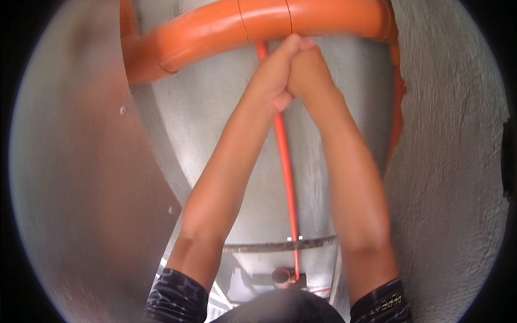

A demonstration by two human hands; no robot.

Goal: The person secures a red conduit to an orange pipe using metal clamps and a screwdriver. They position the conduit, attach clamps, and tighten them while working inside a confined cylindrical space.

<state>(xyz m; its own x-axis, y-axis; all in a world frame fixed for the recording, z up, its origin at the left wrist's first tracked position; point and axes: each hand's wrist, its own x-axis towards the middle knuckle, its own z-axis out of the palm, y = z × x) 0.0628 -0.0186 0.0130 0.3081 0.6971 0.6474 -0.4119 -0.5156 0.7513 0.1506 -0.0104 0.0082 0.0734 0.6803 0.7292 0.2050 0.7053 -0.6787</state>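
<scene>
Both my arms reach up the middle of the head view, and my hands meet just below a thick orange pipe. My left hand is closed, its fingers pressed against the other hand. Against it lies my right hand, bent at the wrist and also closed. A thin red pipe passes behind my left hand and shows again above and below it. Whether either hand grips this pipe or anything else is hidden; the hands are slightly blurred.
Rough grey wall rises at the right. A smooth grey panel with screws stands close at the left. Behind my arms is a pale grey surface, crossed lower down by a dark strip. Near the bottom sits a brownish round fitting.
</scene>
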